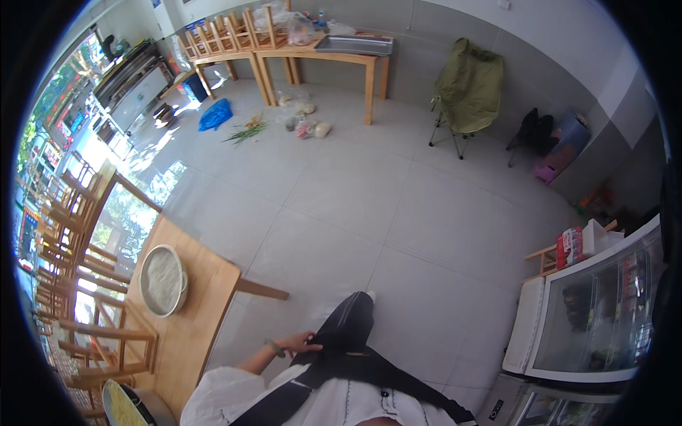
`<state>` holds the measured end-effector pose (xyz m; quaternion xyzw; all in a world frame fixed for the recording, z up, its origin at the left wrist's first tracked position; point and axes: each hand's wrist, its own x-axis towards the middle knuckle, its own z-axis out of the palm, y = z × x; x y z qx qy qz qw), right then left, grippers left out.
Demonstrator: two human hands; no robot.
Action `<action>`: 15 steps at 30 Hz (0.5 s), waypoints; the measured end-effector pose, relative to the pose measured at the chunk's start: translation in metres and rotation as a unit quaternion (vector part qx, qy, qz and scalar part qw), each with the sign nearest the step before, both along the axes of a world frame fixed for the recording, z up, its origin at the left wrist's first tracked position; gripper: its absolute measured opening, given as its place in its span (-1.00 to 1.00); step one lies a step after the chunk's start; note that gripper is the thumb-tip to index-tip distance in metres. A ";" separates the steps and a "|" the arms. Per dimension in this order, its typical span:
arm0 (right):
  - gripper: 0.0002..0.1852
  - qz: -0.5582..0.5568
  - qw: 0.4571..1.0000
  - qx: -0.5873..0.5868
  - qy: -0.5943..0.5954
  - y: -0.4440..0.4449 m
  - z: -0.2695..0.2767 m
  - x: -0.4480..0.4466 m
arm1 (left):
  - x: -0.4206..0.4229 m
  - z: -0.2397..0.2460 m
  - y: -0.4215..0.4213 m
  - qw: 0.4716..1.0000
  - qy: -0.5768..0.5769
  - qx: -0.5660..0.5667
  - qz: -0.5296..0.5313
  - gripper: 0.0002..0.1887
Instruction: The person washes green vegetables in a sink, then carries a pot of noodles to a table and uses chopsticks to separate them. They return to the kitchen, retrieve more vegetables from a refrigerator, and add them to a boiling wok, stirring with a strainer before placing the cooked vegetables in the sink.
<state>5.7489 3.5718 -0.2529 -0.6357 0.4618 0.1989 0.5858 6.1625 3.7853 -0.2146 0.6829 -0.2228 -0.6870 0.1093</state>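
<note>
My left hand [302, 343], with a bangle [275, 348] at the wrist, hangs beside my left thigh against my black trousers [349, 325]. Its fingers are apart, and I see nothing held in it. My right hand is out of view. To my left is a wooden table [205, 277]. On it sits a round two-handled metal basin [184, 290] with pale, whitish contents [162, 279]. Nearer me, at the bottom edge, a metal pot [154, 407] stands beside yellowish shredded food [120, 407]; the frame's rim cuts both off.
Upturned wooden stools [106, 335] crowd the table's left side. Glass-door refrigerator [586, 319] stands right. Ahead, a blue plastic bag [216, 114], green stalks [248, 130] and bagged produce [306, 128] lie on the tiled floor [341, 197]. A covered folding chair [469, 88] and a long table [341, 56] line the wall.
</note>
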 end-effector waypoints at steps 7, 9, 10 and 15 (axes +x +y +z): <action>-0.56 -0.161 0.984 -0.063 0.031 -0.171 0.004 0.027 | 0.043 -0.049 -0.299 0.927 -0.016 -0.077 -0.367 -0.03; -0.56 -0.207 0.975 -0.069 0.037 -0.211 0.003 0.028 | 0.034 -0.054 -0.375 0.882 0.022 -0.035 -0.469 -0.07; -0.55 -0.224 0.971 -0.071 0.040 -0.227 0.000 0.028 | 0.028 -0.052 -0.414 0.867 0.054 0.007 -0.496 -0.09; -0.55 -0.276 0.955 -0.076 0.079 -0.303 -0.057 0.009 | -0.004 -0.057 -0.578 0.794 0.087 0.056 -0.599 -0.20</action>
